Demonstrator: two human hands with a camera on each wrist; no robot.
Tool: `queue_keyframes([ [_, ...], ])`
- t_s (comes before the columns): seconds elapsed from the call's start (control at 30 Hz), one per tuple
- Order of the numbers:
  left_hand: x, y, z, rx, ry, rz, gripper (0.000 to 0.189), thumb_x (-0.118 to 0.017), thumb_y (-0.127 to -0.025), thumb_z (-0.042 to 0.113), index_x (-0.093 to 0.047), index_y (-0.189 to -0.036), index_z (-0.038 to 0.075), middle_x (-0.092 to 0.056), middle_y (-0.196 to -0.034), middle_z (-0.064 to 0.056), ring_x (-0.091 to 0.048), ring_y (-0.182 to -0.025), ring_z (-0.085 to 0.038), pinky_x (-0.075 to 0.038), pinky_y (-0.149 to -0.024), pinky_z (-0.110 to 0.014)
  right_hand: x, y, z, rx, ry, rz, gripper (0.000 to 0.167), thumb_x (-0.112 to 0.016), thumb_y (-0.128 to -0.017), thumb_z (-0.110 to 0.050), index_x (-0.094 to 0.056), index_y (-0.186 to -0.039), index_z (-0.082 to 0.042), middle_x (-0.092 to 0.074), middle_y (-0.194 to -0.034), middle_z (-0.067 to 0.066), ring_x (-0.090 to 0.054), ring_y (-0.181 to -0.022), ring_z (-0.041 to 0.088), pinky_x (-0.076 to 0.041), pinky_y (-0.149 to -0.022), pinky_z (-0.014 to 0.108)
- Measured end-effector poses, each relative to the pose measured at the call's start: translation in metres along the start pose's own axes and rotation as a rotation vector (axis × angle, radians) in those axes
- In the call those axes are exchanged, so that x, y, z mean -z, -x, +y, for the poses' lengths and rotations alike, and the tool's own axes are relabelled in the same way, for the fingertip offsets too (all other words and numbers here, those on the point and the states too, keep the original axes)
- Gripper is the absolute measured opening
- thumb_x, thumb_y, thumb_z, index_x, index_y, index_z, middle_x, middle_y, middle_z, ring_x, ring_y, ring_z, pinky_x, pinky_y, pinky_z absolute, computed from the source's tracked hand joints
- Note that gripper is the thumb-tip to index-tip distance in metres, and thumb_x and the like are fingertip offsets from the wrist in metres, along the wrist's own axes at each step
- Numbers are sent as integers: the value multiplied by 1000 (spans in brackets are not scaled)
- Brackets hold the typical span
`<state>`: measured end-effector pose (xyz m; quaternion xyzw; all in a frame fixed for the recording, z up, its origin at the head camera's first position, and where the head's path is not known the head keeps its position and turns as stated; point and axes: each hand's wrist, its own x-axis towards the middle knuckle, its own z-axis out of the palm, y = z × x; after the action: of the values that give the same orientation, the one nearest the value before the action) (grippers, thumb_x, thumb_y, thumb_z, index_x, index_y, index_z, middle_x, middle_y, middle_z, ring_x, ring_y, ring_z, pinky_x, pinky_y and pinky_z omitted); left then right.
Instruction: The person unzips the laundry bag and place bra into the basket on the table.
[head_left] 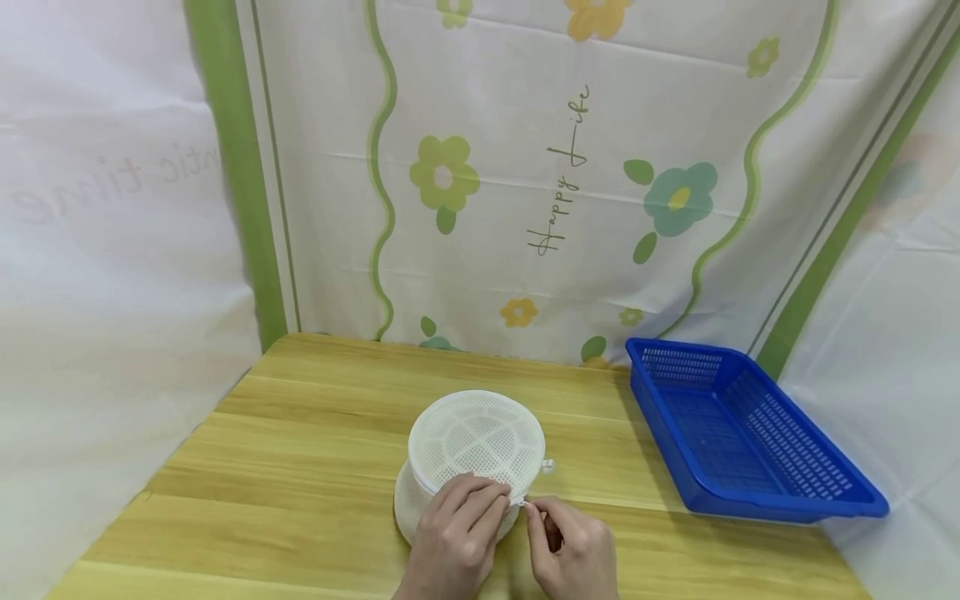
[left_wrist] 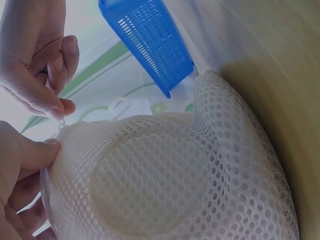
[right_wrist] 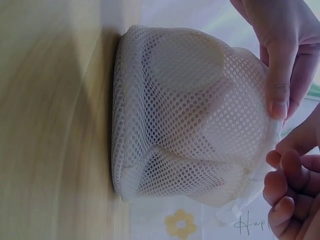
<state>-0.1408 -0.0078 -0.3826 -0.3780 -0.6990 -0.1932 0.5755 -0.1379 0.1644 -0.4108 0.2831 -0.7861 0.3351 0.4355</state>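
A white mesh laundry bag (head_left: 480, 429), round with a flat lid, stands upright on the wooden table. My left hand (head_left: 457, 529) grips its near rim, thumb on the mesh side and fingers over the lid edge. Just to the right, my right hand (head_left: 573, 546) pinches the small white zipper pull (left_wrist: 62, 123) at the rim between thumb and forefinger. A little white loop (head_left: 548, 465) sticks out from the bag's right side. Through the mesh in the left wrist view, a pale round shape (left_wrist: 150, 180) shows.
A blue plastic basket (head_left: 675, 450) with slotted walls stands at the right of the table (head_left: 300, 450). White curtains with flowers (head_left: 495, 250) hang behind the table and on both sides.
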Motion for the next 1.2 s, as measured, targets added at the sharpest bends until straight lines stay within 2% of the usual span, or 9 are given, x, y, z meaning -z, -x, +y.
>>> queue_keyframes([
  [0.13,1,-1,0,3,11,12,30,-52,-98,5,-73,-78,0,-71,-89,-9,-66,-80,-24,-55,-72,-41,0,0,1,-27,18,-1,8,-73,-76,-1,-70,-78,-8,-44,-54,-14,-31,-47,-10,-26,-39,5],
  [0.33,2,-2,0,18,21,7,29,-51,-98,5,-73,-80,-1,-71,-90,-9,-66,-81,-24,-55,-72,-41,0,1,2,-28,-9,4,8,-73,-78,0,-70,-79,-8,-45,-55,-13,-33,-46,-9,-27,-40,5],
  [0.43,2,-1,0,27,31,-4,28,-51,-99,6,-74,-82,0,-71,-92,-10,-66,-83,-25,-55,-74,-41,-1,0,2,-4,-42,13,5,-69,-86,-6,-70,-81,-5,-48,-57,-11,-36,-47,-7,-30,-40,6],
  [0.6,1,-1,0,28,36,-33,25,-52,-96,6,-75,-87,1,-70,-97,-11,-66,-86,-27,-54,-77,-41,-4,-4,-1,88,-71,43,28,-56,-100,-19,-70,-83,-2,-52,-59,-8,-41,-49,-5,-33,-42,6],
  [0.7,1,-1,0,32,31,-40,24,-53,-96,6,-76,-88,1,-70,-97,-10,-66,-86,-27,-54,-77,-42,-4,-6,-4,123,-68,63,31,-54,-101,-20,-70,-83,-1,-55,-60,-6,-44,-49,-3,-35,-43,7],
  [1.0,1,-2,0,57,23,-10,27,-54,-98,9,-74,-82,1,-71,-93,-9,-66,-84,-26,-53,-75,-40,-3,-9,-7,138,-62,86,30,-55,-101,-20,-70,-83,-1,-58,-61,-3,-47,-49,-1,-37,-42,9],
  [1.2,1,-1,0,59,14,-18,30,-53,-99,7,-73,-78,1,-71,-90,-9,-66,-82,-24,-53,-74,-42,-3,-8,-7,103,-52,75,32,-54,-101,-22,-71,-82,-3,-51,-58,-9,-40,-48,-5,-30,-42,6],
])
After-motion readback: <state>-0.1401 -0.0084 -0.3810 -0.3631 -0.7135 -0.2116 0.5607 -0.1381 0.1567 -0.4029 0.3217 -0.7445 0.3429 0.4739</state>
